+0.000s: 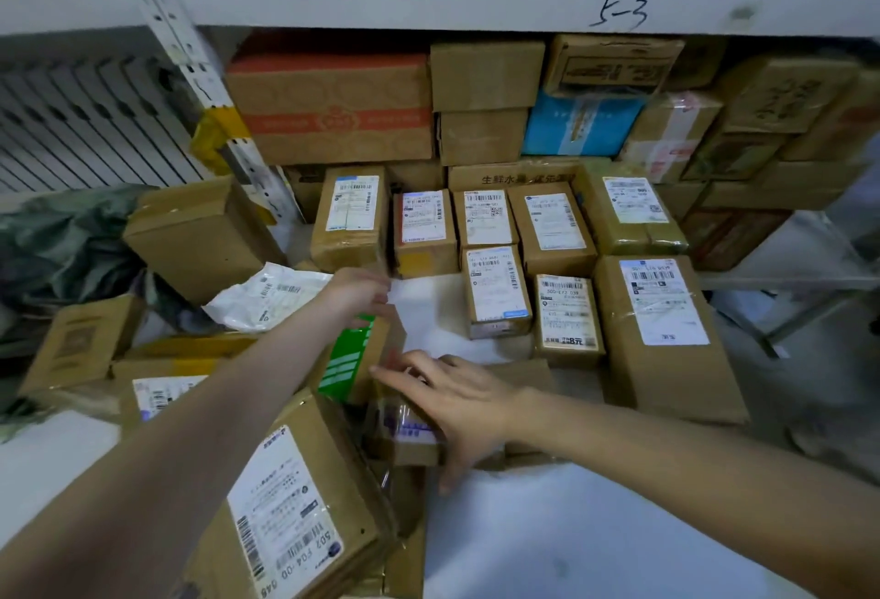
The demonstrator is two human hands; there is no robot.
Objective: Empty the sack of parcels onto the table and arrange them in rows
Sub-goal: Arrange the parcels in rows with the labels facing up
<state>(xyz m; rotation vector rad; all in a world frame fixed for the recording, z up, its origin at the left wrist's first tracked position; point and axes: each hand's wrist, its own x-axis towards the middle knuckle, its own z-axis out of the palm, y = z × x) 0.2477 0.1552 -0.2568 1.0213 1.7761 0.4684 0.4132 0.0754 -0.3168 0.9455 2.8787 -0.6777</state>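
We have two rows of parcels (497, 291) laid label-up on the bench (595, 541); a loose heap (285, 503) remains by the slack sack (57, 241). Our left hand (357, 291) curls over a green box (352, 360); our right hand (462, 403) lies spread on a taped box (405, 432).

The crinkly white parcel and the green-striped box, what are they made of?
The white parcel looks like thin plastic film, slightly glossy; it is crumpled and creased like a bag. The green-striped box seems to be matte brown cardboard with printed green bands and stiff, straight edges.
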